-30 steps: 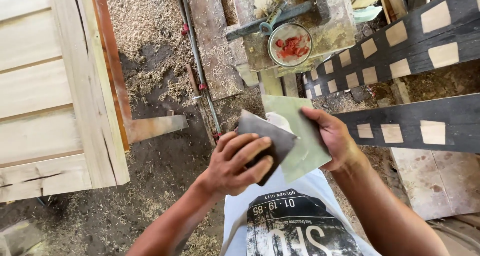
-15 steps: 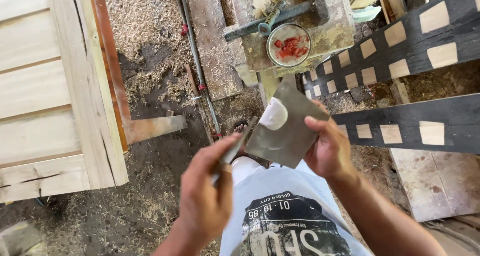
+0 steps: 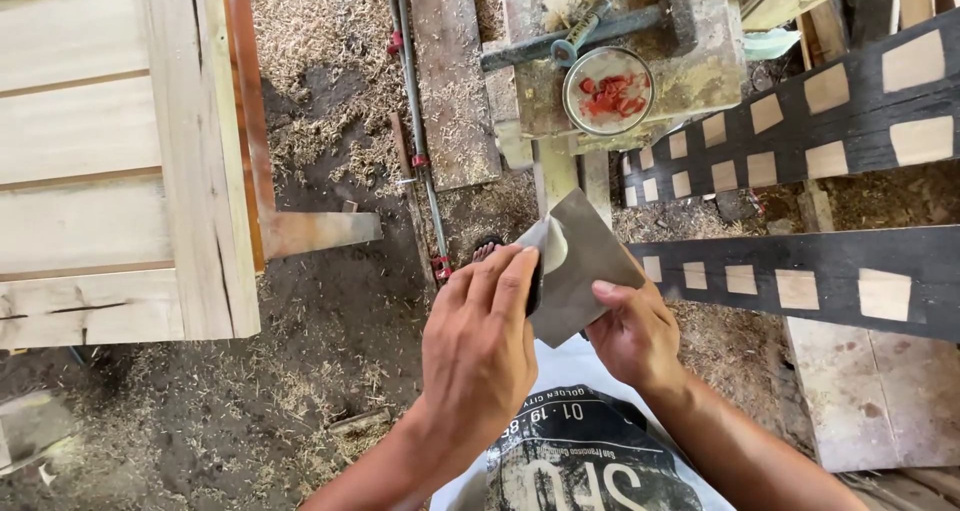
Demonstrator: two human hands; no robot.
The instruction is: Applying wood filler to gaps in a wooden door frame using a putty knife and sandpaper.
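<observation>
Fingers (image 3: 505, 271) of the left hand (image 3: 480, 356) lie curled over the left edge of a grey sandpaper sheet (image 3: 585, 261), grasping it; the right hand (image 3: 635, 336) pinches the sheet's lower right corner between thumb and fingers.

Head view, centre of frame: half a second ago the left hand hung low and off the sheet, which the right hand alone held up; now the left hand has come back up and covers the sheet's left side. A second ago the sheet was folded between both hands. Reads as folding or tearing work on the sheet, both hands again engaged.

Sheet: thin, stiff, matt grey, one corner curled over showing a paler back. It is held in the air above the person's lap, centre of frame, touching nothing else.

Surroundings: pale planed wooden panel (image 3: 100, 151), slatted, upper left. Dirt floor (image 3: 320, 351) strewn with wood shavings. Round tin (image 3: 608, 89) with red contents on a rough, paint-stained wooden stool (image 3: 700, 66), top centre. Two black planks (image 3: 800, 281) with square pale inlays, right side. Metal bar clamp (image 3: 415, 121) lying on the floor, top centre-left.
</observation>
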